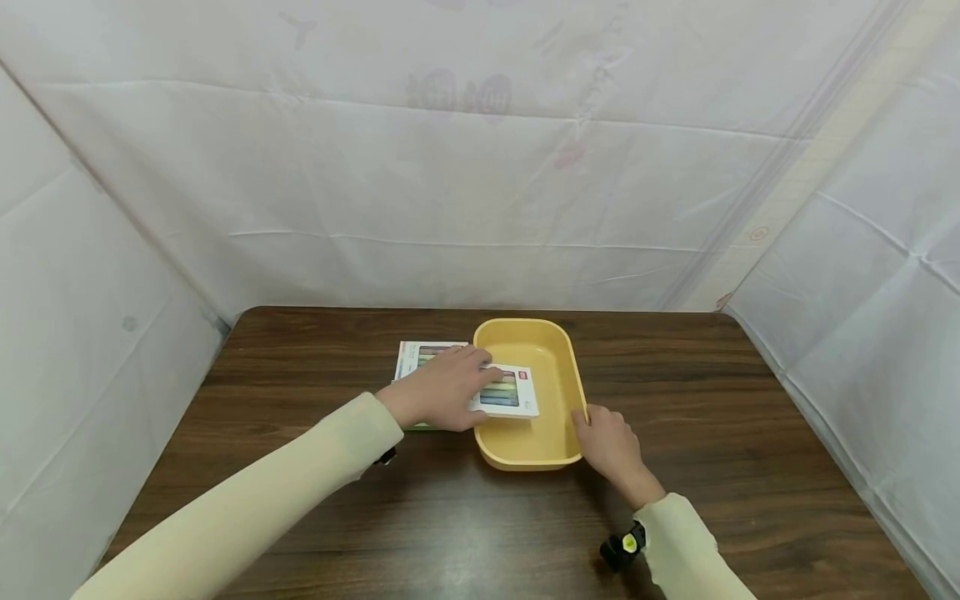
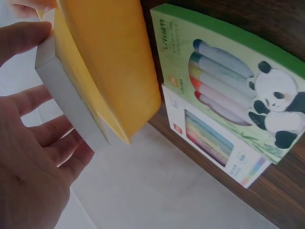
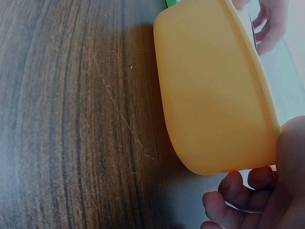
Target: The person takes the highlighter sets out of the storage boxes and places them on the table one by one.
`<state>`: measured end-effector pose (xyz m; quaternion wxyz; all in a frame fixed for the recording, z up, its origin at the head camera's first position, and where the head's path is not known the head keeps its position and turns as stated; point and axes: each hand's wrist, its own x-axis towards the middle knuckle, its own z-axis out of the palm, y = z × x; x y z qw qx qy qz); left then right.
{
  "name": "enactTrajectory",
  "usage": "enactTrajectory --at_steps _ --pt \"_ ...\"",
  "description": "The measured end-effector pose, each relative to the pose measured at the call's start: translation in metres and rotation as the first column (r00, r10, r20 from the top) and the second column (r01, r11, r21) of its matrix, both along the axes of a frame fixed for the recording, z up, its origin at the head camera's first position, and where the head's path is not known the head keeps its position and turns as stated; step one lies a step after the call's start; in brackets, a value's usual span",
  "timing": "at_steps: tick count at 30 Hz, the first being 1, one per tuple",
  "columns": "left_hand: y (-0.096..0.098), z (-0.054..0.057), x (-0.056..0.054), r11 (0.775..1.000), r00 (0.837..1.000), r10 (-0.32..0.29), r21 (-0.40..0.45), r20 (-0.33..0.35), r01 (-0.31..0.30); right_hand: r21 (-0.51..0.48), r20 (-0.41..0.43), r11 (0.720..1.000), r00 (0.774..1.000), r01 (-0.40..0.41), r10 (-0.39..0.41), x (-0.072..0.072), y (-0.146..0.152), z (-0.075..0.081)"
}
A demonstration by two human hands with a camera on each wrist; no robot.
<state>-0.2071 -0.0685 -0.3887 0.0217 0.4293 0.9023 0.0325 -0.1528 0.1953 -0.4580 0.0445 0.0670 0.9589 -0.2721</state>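
My left hand (image 1: pixel 447 390) grips a white box of coloured pens (image 1: pixel 528 398) by its edges, thumb on one side and fingers on the other. The box lies across the left rim of a yellow plastic bin (image 1: pixel 534 446), partly over its inside; its window shows several coloured barrels. My right hand (image 1: pixel 611 442) pinches the bin's right rim near the front corner, thumb over the edge and fingers outside. Left of the bin lie a green panda-print box of highlighters (image 2: pixel 228 62) and another white pen box (image 2: pixel 240 164), partly hidden under my left hand in the head view.
Everything stands on a dark wood-grain table (image 1: pixel 315 500). White sheeting (image 1: pixel 360 183) hangs behind the table and along both sides. A black wrist device (image 1: pixel 622 546) sits on the right wrist, close above the table.
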Motion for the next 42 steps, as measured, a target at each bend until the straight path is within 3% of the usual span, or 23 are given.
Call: enactTrajectory --at_steps 9,30,42 --pt "-0.009 -0.004 0.001 1.000 1.000 0.004 0.025 -0.003 -0.003 -0.002 -0.008 1.000 1.000 0.003 -0.003 0.001 -0.001 0.001" --pt "-0.018 -0.004 0.006 0.994 0.986 0.079 0.063 0.145 -0.089 -0.009 -0.002 1.000 1.000 0.000 0.000 0.002 -0.001 0.002" --pt "-0.025 -0.012 0.008 0.992 0.995 0.059 0.106 0.083 -0.068 -0.011 -0.011 1.000 1.000 -0.001 0.001 0.002 -0.001 0.002"
